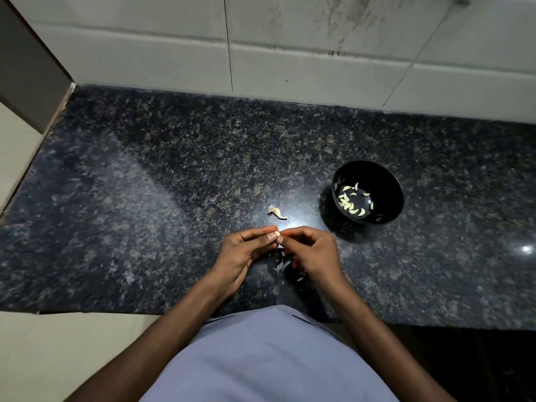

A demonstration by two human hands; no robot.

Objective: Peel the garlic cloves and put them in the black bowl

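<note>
A small pale garlic clove (pixel 277 234) is pinched between the fingertips of my left hand (pixel 246 252) and my right hand (pixel 311 250), held a little above the dark granite counter (pixel 145 213). Both hands meet at the clove, thumbs and forefingers curled on it. Just beyond my hands a garlic piece with its dry skin (pixel 277 212) lies on the counter. The black bowl (pixel 385 181) stands to the right and a bit farther back, holding several peeled cloves (pixel 352 200). Bits of peeled skin (pixel 280 264) lie on the counter under my hands.
A white tiled wall (pixel 290 53) runs along the back of the counter. A grey panel (pixel 26 68) closes off the far left corner. The counter's front edge runs just before my blue shirt (pixel 266 358).
</note>
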